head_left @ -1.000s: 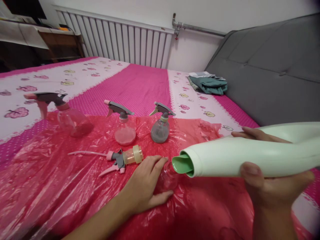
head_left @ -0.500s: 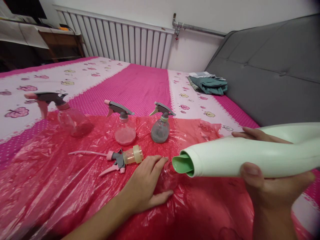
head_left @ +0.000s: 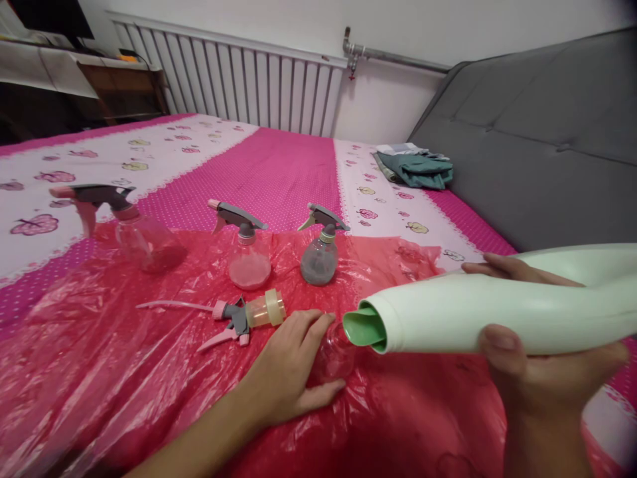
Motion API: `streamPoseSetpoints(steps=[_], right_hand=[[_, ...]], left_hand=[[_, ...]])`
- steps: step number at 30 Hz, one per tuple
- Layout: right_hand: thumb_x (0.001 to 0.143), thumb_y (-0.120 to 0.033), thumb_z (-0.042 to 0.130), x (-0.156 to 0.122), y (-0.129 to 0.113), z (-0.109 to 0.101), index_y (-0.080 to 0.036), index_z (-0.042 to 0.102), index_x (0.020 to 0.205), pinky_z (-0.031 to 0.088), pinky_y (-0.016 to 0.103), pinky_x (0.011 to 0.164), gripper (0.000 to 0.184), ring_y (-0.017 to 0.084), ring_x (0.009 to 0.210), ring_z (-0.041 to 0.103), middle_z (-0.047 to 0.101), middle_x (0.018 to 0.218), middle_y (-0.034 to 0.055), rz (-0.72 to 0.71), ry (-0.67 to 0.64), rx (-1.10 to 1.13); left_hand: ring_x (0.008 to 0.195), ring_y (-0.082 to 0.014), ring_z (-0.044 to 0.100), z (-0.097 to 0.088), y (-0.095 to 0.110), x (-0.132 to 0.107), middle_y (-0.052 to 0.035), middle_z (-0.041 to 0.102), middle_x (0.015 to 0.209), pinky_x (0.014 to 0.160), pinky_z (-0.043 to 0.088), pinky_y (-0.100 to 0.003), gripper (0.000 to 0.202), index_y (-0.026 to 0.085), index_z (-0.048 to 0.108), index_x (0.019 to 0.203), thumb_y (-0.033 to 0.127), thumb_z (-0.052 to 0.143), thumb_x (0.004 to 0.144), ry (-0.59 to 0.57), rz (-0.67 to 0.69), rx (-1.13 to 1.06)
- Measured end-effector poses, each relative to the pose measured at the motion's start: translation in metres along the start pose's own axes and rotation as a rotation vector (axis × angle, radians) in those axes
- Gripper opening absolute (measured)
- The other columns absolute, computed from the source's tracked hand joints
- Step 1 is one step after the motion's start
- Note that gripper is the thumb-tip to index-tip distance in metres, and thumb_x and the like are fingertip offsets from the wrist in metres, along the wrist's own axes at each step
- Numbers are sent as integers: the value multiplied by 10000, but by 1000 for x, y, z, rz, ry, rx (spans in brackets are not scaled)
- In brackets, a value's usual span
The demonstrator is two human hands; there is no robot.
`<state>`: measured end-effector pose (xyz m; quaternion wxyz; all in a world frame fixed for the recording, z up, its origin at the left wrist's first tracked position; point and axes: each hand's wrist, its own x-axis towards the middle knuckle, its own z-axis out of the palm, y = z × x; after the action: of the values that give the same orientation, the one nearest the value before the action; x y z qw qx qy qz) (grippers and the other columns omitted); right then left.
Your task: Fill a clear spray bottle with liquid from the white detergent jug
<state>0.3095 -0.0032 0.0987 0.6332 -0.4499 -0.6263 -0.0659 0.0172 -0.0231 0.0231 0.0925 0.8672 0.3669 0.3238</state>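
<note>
My left hand (head_left: 293, 365) is wrapped around a clear spray bottle without its top (head_left: 337, 355), steadying it on the red plastic sheet (head_left: 408, 411). In my right hand (head_left: 542, 372) a large pale green detergent jug (head_left: 448, 312) lies tilted on its side. Its green pouring spout (head_left: 363, 325) is right over the clear bottle's mouth. Whether liquid runs from the spout I cannot tell. A pink and grey spray head (head_left: 237, 318), with its tube and a yellowish measuring cap (head_left: 266, 309) against it, lies left of my left hand.
Behind stand a pink spray bottle (head_left: 249, 262), a grey-topped spray bottle (head_left: 318, 259) and a larger, leaning spray bottle (head_left: 146, 239). Folded clothes (head_left: 415, 167) lie on the bed (head_left: 293, 166) near the grey headboard (head_left: 537, 133). A radiator (head_left: 239, 79) lines the wall.
</note>
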Motion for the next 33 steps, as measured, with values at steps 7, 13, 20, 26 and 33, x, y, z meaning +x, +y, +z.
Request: streamPoseSetpoints(steps=[7, 13, 20, 26, 33], right_hand=[[724, -483, 825, 1, 0, 0, -123, 769, 1254, 638, 504, 829, 643, 339, 930, 766, 757, 1101, 156, -8, 4, 5], [716, -495, 848, 0, 0, 0, -110, 761, 1260, 640, 519, 833, 672, 349, 946, 765, 756, 1114, 165, 8, 3, 4], [728, -521, 836, 1, 0, 0, -96, 768, 1257, 633, 492, 835, 682, 343, 924, 767, 758, 1081, 171, -17, 8, 0], [728, -479, 838, 2, 0, 1, -109, 774, 1251, 635, 467, 849, 644, 318, 916, 768, 763, 1078, 150, -39, 12, 8], [726, -522, 842, 2, -1, 1, -131, 778, 1251, 643, 479, 845, 658, 327, 927, 769, 765, 1081, 143, -36, 6, -13]], left_hand=[[1173, -350, 669, 0, -1, 0, -179, 626, 1353, 969, 623, -524, 718, 200, 345, 1563, 439, 674, 971, 0, -3, -10], [1178, -345, 669, 0, -1, 0, -175, 634, 1356, 979, 617, -515, 725, 202, 356, 1572, 436, 682, 968, 5, -6, -21], [1170, -351, 674, 0, 0, 0, -181, 630, 1348, 967, 621, -521, 728, 204, 339, 1560, 451, 683, 968, -5, -4, -4], [1171, -347, 675, 0, 0, 0, -175, 631, 1356, 974, 613, -508, 747, 212, 340, 1576, 416, 692, 951, -8, -12, -11], [1176, -348, 672, 0, -1, 0, -172, 632, 1359, 977, 611, -510, 759, 220, 326, 1594, 431, 686, 960, -5, -7, -20]])
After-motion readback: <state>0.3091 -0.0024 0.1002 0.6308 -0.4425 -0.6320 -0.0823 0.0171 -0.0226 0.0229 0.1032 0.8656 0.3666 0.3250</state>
